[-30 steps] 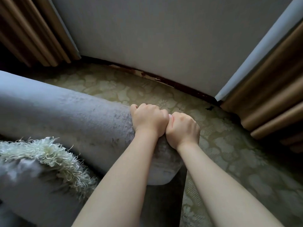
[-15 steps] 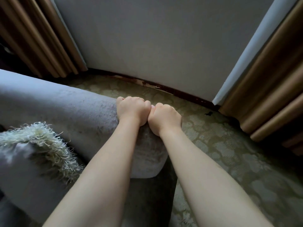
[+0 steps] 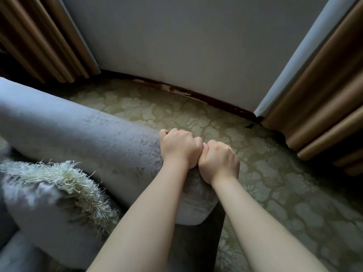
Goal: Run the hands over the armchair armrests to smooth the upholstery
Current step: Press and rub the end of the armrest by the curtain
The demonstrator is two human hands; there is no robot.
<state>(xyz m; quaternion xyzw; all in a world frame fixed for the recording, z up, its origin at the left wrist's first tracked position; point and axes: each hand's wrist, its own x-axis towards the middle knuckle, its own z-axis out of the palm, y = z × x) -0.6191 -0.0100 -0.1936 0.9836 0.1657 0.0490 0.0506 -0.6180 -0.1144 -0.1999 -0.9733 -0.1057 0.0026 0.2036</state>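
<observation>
My left hand and right hand, side by side and touching, curl their fingers over the rounded, plush grey armrest; forearms straight.

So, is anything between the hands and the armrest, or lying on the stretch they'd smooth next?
Nothing visible. The left hand and right hand sit directly on the front end of the armrest, fingers curled over its far side. Its top is bare; the fringed cushion lies beside it, not on top.
</observation>
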